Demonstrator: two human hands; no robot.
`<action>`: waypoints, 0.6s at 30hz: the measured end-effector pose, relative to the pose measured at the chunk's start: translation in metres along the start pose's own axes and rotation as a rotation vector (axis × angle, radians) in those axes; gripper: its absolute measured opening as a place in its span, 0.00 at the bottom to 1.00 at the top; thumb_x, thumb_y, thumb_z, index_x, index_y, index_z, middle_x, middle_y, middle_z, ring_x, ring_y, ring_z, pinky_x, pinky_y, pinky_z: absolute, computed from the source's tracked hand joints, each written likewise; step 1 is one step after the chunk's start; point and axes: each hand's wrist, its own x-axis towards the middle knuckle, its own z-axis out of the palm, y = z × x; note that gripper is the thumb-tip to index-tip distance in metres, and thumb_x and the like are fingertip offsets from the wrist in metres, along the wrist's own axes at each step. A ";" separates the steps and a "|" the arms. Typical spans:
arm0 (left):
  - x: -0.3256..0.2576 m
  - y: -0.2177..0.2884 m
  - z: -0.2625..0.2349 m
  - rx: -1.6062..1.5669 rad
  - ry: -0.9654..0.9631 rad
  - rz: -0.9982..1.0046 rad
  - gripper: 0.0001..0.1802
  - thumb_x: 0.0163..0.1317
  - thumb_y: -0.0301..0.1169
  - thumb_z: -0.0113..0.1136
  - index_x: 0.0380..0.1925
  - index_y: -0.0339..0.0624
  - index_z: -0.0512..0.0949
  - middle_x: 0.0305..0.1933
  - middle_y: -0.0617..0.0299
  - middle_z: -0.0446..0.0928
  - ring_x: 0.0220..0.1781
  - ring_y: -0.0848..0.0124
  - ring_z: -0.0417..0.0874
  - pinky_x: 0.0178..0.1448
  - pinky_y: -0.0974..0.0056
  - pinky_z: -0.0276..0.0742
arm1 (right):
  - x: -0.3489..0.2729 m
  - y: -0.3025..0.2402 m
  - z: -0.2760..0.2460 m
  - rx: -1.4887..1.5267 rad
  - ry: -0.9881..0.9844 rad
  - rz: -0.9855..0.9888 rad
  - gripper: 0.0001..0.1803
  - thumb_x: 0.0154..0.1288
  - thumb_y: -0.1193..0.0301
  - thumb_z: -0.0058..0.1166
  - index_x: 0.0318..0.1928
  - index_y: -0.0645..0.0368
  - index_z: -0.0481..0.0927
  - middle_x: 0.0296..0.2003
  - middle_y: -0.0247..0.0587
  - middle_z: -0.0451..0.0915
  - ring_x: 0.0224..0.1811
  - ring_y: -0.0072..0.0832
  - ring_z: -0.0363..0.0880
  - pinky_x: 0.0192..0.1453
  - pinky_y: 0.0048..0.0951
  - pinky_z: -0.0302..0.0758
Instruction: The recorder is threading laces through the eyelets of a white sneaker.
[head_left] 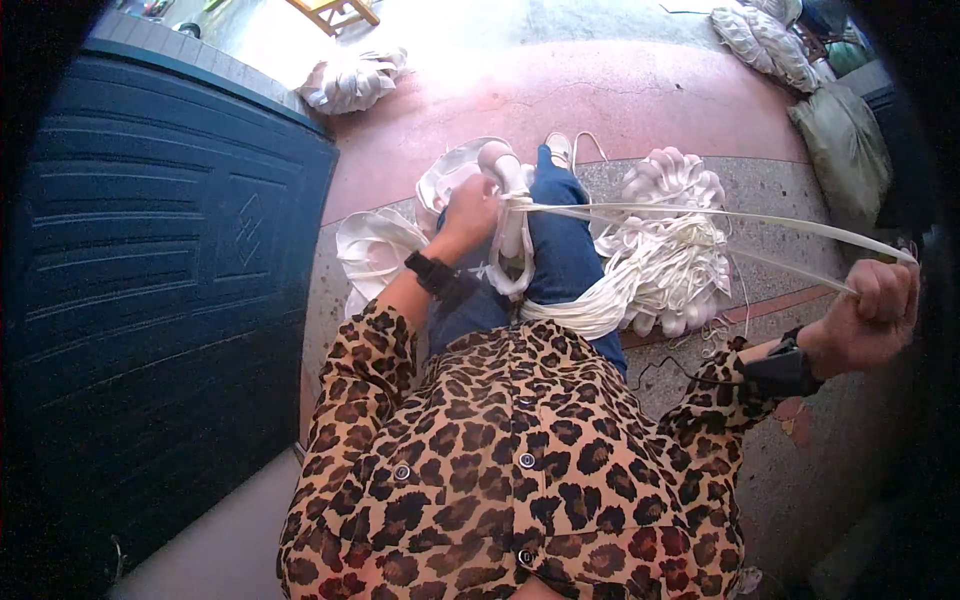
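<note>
My left hand (470, 212) is closed, over my lap, on a white piece with rounded, padded-looking parts (511, 235); its exact kind is unclear. From there two white straps (690, 211) run taut out to the far right. My right hand (868, 312) is a fist around their other end, well away from my body. A hank of loose white straps (575, 311) drapes over my right thigh. It trails into a heap of similar straps (675, 255) on the floor beside my leg. More white pieces (380, 245) lie beyond my left forearm.
A dark blue panelled door (170, 260) stands at my left. White bundles lie on the floor ahead, one (355, 80) near the door and another (765, 45) at far right. A pale sack (845, 145) stands at right. A wooden stool (335, 12) shows at the top.
</note>
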 end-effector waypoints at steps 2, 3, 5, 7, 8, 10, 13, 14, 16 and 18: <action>0.016 0.004 -0.001 0.021 -0.003 0.084 0.14 0.67 0.31 0.55 0.46 0.33 0.80 0.42 0.42 0.83 0.46 0.50 0.86 0.51 0.54 0.79 | 0.001 0.001 0.008 0.022 -0.039 -0.001 0.15 0.77 0.74 0.37 0.27 0.49 0.60 0.15 0.21 0.57 0.12 0.10 0.49 0.15 0.19 0.47; 0.022 0.019 -0.006 0.025 -0.012 0.137 0.14 0.67 0.31 0.54 0.46 0.33 0.81 0.42 0.42 0.84 0.46 0.50 0.86 0.52 0.54 0.79 | 0.001 0.000 0.012 0.036 -0.052 -0.005 0.15 0.77 0.74 0.37 0.27 0.49 0.60 0.16 0.21 0.57 0.13 0.10 0.49 0.15 0.19 0.48; 0.032 0.032 -0.005 0.131 -0.157 0.240 0.14 0.66 0.30 0.53 0.44 0.35 0.83 0.42 0.41 0.84 0.46 0.46 0.85 0.53 0.52 0.79 | 0.003 0.002 0.019 0.072 -0.075 -0.003 0.15 0.77 0.73 0.37 0.27 0.49 0.60 0.16 0.21 0.57 0.13 0.11 0.50 0.15 0.20 0.48; 0.049 0.011 0.012 0.210 -0.295 0.298 0.14 0.62 0.28 0.53 0.44 0.40 0.84 0.42 0.40 0.83 0.46 0.44 0.84 0.54 0.49 0.79 | 0.007 0.004 0.029 0.106 -0.093 0.002 0.15 0.77 0.73 0.37 0.27 0.49 0.60 0.17 0.22 0.58 0.14 0.11 0.50 0.16 0.20 0.48; 0.054 0.007 0.014 0.227 -0.310 0.300 0.14 0.63 0.28 0.54 0.44 0.39 0.84 0.43 0.40 0.83 0.47 0.45 0.84 0.54 0.50 0.79 | 0.008 0.008 0.031 0.123 -0.097 0.003 0.15 0.77 0.72 0.37 0.27 0.49 0.60 0.18 0.22 0.58 0.14 0.12 0.50 0.16 0.20 0.49; 0.059 0.006 0.013 0.261 -0.372 0.289 0.14 0.65 0.29 0.54 0.45 0.36 0.83 0.45 0.41 0.83 0.49 0.45 0.84 0.55 0.51 0.78 | 0.013 0.008 0.038 0.154 -0.116 0.008 0.16 0.77 0.72 0.37 0.27 0.49 0.61 0.18 0.22 0.58 0.15 0.12 0.51 0.17 0.20 0.49; 0.068 0.017 0.004 0.289 -0.472 0.284 0.14 0.67 0.31 0.55 0.46 0.36 0.83 0.46 0.42 0.83 0.49 0.46 0.84 0.55 0.51 0.78 | 0.019 0.012 0.055 0.223 -0.120 -0.010 0.16 0.77 0.71 0.37 0.27 0.49 0.61 0.19 0.22 0.59 0.16 0.13 0.52 0.17 0.21 0.50; 0.069 0.020 0.003 0.294 -0.497 0.289 0.14 0.67 0.31 0.55 0.46 0.36 0.83 0.46 0.42 0.83 0.49 0.46 0.84 0.55 0.51 0.78 | 0.022 0.013 0.060 0.249 -0.118 -0.014 0.16 0.78 0.71 0.37 0.27 0.49 0.61 0.20 0.22 0.59 0.16 0.13 0.52 0.18 0.21 0.50; 0.066 0.016 0.000 0.317 -0.492 0.300 0.14 0.67 0.31 0.55 0.47 0.37 0.83 0.46 0.42 0.83 0.48 0.46 0.84 0.53 0.52 0.78 | 0.034 0.020 0.065 0.329 -0.124 -0.017 0.16 0.78 0.71 0.38 0.27 0.50 0.61 0.20 0.22 0.59 0.16 0.14 0.53 0.18 0.21 0.50; 0.064 0.012 -0.001 0.321 -0.475 0.322 0.13 0.67 0.31 0.55 0.46 0.37 0.83 0.45 0.42 0.83 0.47 0.45 0.84 0.52 0.51 0.78 | 0.046 0.024 0.070 0.414 -0.124 -0.030 0.16 0.78 0.70 0.38 0.27 0.50 0.61 0.21 0.23 0.60 0.17 0.15 0.53 0.19 0.22 0.51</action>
